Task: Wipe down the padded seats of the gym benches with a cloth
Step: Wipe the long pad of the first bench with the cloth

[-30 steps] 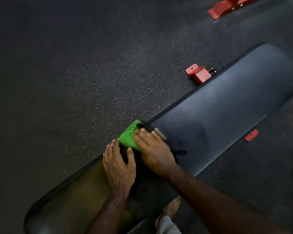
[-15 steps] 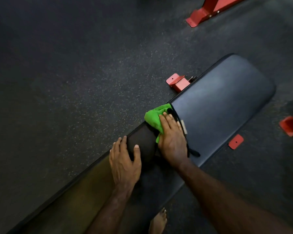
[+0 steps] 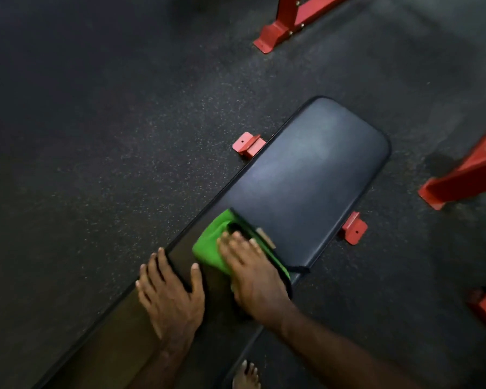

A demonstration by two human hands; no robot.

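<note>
- Dark speckled rubber floor [image 3: 96,136] fills the left side of the view.
- Long black padded bench seat [image 3: 314,175] runs diagonally from lower left to upper right; rounded far end at upper right.
- Left hand [image 3: 170,296] lies flat on the near part of the seat, palm down. Fingers straight and spread, fingertips over the seat's left edge, thumb pointing up the pad. Holds nothing.
- Bright green cloth [image 3: 211,248] sits on the seat just beyond the left hand, bunched toward the seat's left edge, roughly mid-length of the visible pad.
- Right hand [image 3: 253,270] lies on top of the cloth, fingers extended and close together, pressing it onto the pad. Fingertips slightly motion-blurred. A dark strip with a pale tag lies along the cloth's far edge, just past the fingertips; can't tell what it is.
- Bare foot [image 3: 246,374] on the floor at bottom edge, right of the seat.
- Small red metal bracket feet [image 3: 247,146] stick out from under the seat on both sides.
- Red steel frame base [image 3: 281,29] at top centre, well apart from the bench.
- More red frame legs [image 3: 460,178] at right edge.
</note>
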